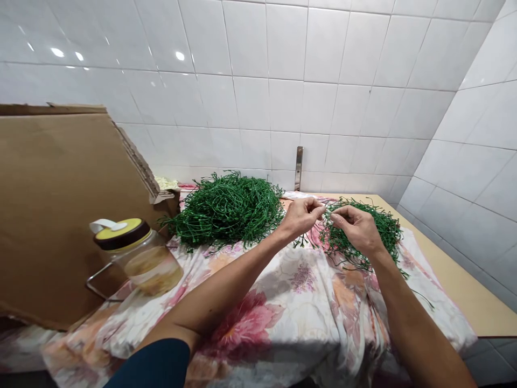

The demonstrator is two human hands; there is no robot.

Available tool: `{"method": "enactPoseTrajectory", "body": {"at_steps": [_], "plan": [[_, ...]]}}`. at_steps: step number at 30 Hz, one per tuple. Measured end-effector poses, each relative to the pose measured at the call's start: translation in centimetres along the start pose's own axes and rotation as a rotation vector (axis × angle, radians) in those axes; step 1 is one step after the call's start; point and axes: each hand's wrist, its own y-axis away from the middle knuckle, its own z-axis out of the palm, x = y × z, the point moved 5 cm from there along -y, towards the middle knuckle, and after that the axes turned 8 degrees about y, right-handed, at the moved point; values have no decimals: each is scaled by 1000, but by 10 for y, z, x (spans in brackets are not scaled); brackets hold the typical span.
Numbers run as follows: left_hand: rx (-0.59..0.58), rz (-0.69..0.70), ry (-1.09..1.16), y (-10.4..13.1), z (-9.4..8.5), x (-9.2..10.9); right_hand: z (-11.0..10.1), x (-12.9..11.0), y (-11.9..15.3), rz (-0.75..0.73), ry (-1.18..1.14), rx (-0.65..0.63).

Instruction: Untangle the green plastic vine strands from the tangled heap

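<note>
My left hand [302, 216] is closed in a pinch above the cloth, between two heaps of thin green stems. Thumb to forefinger, my right hand [358, 229] is pinched too, its fingertips a short gap from the left ones. A thin green stem appears to run between the fingertips, though its ends are hard to make out. Behind and under the right hand lies the smaller heap of green stems [385, 229]. The larger heap of green stems [230, 210], with small knobbed tips, sits left of my left hand.
A floral cloth [302, 302] covers much of the wooden table [456, 285]. At left stand a cardboard box [52, 215] and a tilted clear jar [155, 269] with a yellow-and-brown lid. A metal bracket [298, 167] is fixed to the white tiled wall behind.
</note>
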Motion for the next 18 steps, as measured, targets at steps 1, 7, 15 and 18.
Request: {"method": "enactPoseTrajectory", "body": {"at_steps": [1, 7, 15, 18], "plan": [[7, -10, -14, 0, -1, -1, 0, 0, 0, 2, -23, -4], [14, -86, 76, 1, 3, -2, 6, 3, -1, 48, -160, -51], [150, -108, 266, 2, 1, -1, 19, 13, -1, 63, -236, -8], [159, -106, 289, 2, 1, -1, 23, 15, -1, 58, -266, 8]]}}
